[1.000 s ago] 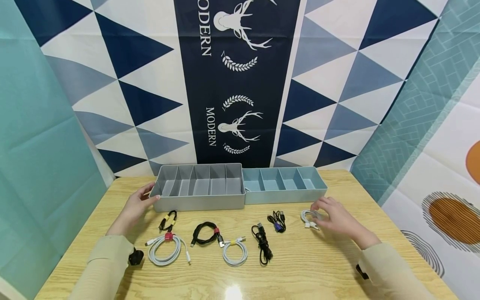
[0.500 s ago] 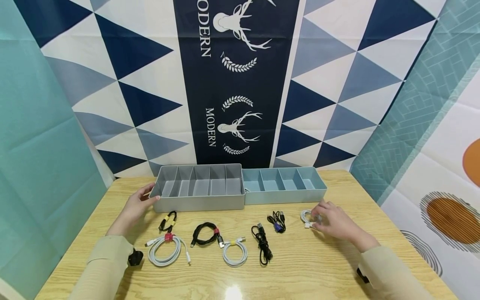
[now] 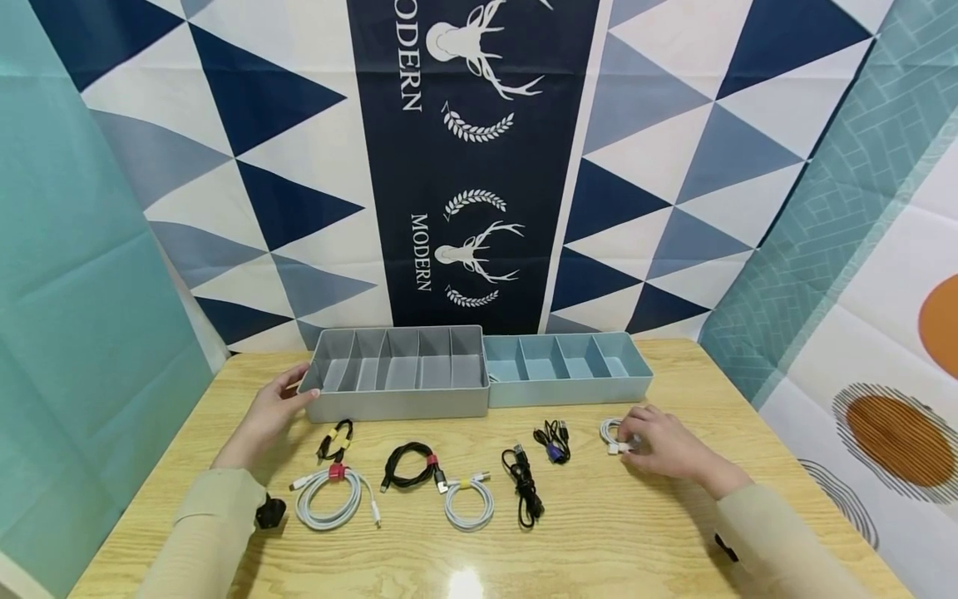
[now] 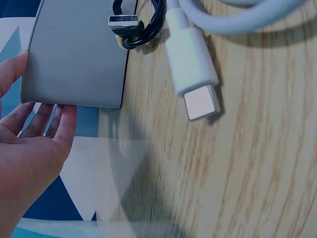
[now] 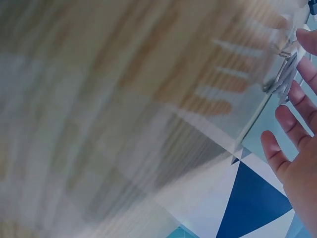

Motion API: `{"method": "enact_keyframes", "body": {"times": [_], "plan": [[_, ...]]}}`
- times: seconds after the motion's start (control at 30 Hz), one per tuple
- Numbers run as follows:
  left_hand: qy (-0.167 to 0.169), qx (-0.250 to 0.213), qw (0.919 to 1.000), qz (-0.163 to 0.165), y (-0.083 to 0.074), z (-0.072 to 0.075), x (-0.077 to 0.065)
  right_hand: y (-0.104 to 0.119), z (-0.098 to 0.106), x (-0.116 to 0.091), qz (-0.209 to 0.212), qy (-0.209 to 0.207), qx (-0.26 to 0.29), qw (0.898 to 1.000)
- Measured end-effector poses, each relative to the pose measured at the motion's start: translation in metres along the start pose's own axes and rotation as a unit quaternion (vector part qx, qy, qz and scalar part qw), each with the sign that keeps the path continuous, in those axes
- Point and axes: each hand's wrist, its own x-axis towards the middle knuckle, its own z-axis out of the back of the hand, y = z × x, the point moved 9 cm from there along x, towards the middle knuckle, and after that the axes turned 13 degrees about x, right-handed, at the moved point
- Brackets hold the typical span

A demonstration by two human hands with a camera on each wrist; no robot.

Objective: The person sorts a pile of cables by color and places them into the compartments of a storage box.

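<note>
In the head view my left hand [image 3: 269, 416] rests against the left end of the grey divided box [image 3: 397, 406], thumb at the front corner. The left wrist view shows the fingers at the end wall of that box [image 4: 74, 59]. My right hand [image 3: 662, 445] is at a coiled white cable [image 3: 609, 431] on the right side of the table, its fingertips over the coil. In the right wrist view, the fingers of the right hand [image 5: 297, 119] are spread, with a gap between thumb and index finger, beside the white cable [image 5: 285, 77].
A blue divided box [image 3: 569, 391] adjoins the grey one. Several tied cables lie in front, including a large white cable [image 3: 325, 520], a black cable with a red tie [image 3: 404, 482], a small white cable [image 3: 469, 524], and a black bundle [image 3: 527, 495]. A patterned backdrop [image 3: 471, 166] stands behind.
My right hand has shifted slightly, its fingers coming closer together over the white cable. The left hand stays at the grey box.
</note>
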Motion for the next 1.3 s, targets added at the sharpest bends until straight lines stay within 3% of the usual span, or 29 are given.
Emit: {"method": "enact_keyframes", "body": {"times": [0.3,0.6,1.3], "plan": [[0.002,0.002,1.0,-0.001,0.001,0.0,0.001,0.0,0.0,0.002,0.018,0.004,-0.009,1.0],[0.001,0.001,1.0,0.003,0.0,0.001,0.0,-0.003,0.002,0.006,-0.013,0.032,-0.009,0.999],[0.001,0.004,1.0,0.001,-0.001,0.001,-0.001,0.012,0.024,0.015,0.033,0.002,-0.009,0.999]]}}
